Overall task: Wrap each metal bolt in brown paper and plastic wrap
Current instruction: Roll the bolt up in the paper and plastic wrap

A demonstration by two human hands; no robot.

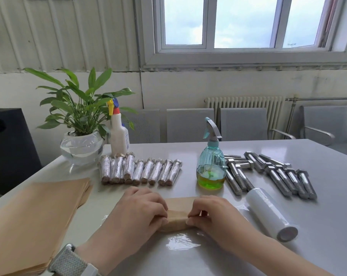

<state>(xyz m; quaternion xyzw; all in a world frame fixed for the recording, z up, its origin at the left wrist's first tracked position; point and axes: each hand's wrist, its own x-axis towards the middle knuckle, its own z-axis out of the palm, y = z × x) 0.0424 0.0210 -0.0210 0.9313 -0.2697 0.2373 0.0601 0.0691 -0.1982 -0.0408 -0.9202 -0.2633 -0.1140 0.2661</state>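
A bolt rolled in brown paper [176, 218] lies across the table in front of me, on a sheet of clear plastic wrap [180, 242]. My left hand [136, 212] grips its left end and my right hand [214, 214] grips its right end; the bolt itself is hidden inside the paper. The roll of plastic wrap [271, 214] lies just right of my right hand. Several bare metal bolts [276, 174] lie at the right. A row of several wrapped bolts [140, 170] sits behind my hands. A stack of brown paper sheets [35, 222] lies at the left.
A teal spray bottle [210, 162] with green liquid stands between the wrapped and bare bolts. A white spray bottle [118, 134] and a potted plant in a glass bowl [82, 148] stand at the back left. Grey chairs line the table's far side.
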